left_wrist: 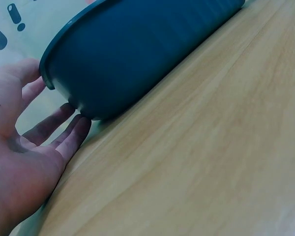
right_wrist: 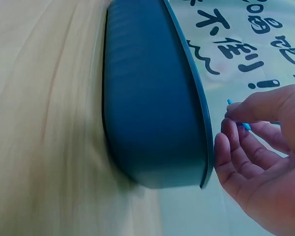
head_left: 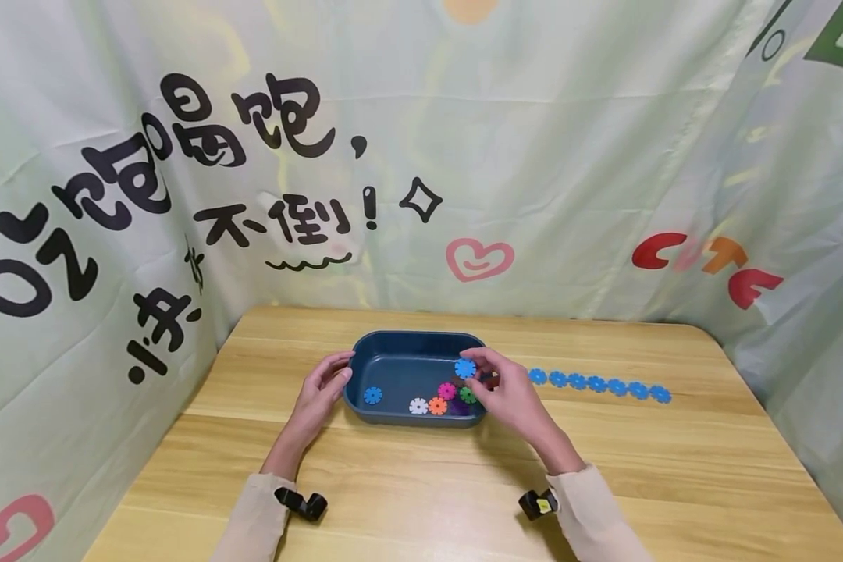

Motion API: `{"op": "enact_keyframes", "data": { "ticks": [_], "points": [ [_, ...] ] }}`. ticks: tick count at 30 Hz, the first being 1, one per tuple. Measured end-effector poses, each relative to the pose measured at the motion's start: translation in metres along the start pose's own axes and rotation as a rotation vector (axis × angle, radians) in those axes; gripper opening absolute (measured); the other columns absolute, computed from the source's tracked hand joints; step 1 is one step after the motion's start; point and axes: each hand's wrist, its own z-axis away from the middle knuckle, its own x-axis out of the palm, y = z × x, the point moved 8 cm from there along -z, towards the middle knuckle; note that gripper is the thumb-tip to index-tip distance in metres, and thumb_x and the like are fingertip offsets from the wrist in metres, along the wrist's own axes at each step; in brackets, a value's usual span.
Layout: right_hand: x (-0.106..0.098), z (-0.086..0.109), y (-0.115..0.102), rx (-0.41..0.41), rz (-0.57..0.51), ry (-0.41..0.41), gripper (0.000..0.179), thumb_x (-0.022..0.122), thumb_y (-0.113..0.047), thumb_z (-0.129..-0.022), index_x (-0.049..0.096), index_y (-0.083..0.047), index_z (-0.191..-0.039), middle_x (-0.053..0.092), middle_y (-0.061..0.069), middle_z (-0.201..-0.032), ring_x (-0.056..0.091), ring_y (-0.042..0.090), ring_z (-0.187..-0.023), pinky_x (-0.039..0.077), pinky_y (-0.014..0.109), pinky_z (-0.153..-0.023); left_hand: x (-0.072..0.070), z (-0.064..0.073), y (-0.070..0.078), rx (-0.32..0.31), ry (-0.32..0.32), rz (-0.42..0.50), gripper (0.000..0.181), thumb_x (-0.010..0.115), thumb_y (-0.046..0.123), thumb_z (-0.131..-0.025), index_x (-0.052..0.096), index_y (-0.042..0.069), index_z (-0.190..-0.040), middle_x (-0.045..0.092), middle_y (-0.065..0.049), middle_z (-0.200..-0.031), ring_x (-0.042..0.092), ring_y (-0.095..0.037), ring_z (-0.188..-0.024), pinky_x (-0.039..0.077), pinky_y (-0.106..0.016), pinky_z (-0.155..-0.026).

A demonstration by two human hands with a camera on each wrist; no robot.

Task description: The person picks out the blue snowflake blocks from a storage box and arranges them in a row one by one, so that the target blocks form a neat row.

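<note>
My right hand point(head_left: 511, 393) pinches a blue snowflake building disc point(head_left: 466, 368) between thumb and fingertips, above the right end of a dark blue tray point(head_left: 386, 417). In the right wrist view the disc point(right_wrist: 247, 126) shows edge-on, mostly hidden by the fingers. My left hand point(head_left: 321, 388) touches the tray's left end, fingertips against its outer wall and rim. Inside the tray lie a blue disc point(head_left: 373, 396) at the left and white point(head_left: 418, 406), orange point(head_left: 438, 406), pink point(head_left: 446, 390), green point(head_left: 467, 395) and dark purple point(head_left: 458, 407) discs towards the right.
A row of several blue discs point(head_left: 597, 383) lies on the wooden table point(head_left: 407, 484), right of the tray. A printed curtain point(head_left: 569, 172) hangs behind and beside the table. Each wrist carries a small black camera point(head_left: 314, 506).
</note>
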Motion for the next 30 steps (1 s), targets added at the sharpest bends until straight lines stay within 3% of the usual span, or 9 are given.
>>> {"op": "enact_keyframes", "data": {
  "ticks": [12,30],
  "points": [
    [-0.037,0.015,0.012,0.028,0.035,0.073,0.038,0.073,0.002,-0.092,0.066,-0.004,-0.129,0.069,0.005,-0.101,0.062,0.021,-0.089,0.058,0.033,-0.076,0.003,-0.002,0.000,0.018,-0.003,-0.001,0.043,0.064,0.032,-0.103,0.058,0.014,-0.141,0.053,-0.010,-0.143,0.052,-0.026,-0.128,0.053,-0.028,-0.096],
    [-0.084,0.020,0.034,0.015,0.111,0.204,0.036,0.072,0.002,-0.093,0.066,-0.003,-0.128,0.070,0.008,-0.099,0.062,0.015,-0.087,0.058,0.028,-0.074,0.000,0.000,0.000,0.006,0.003,-0.006,0.043,0.066,0.035,-0.102,0.060,0.016,-0.140,0.054,-0.008,-0.142,0.051,-0.028,-0.129,0.053,-0.027,-0.097]
  ]
}}
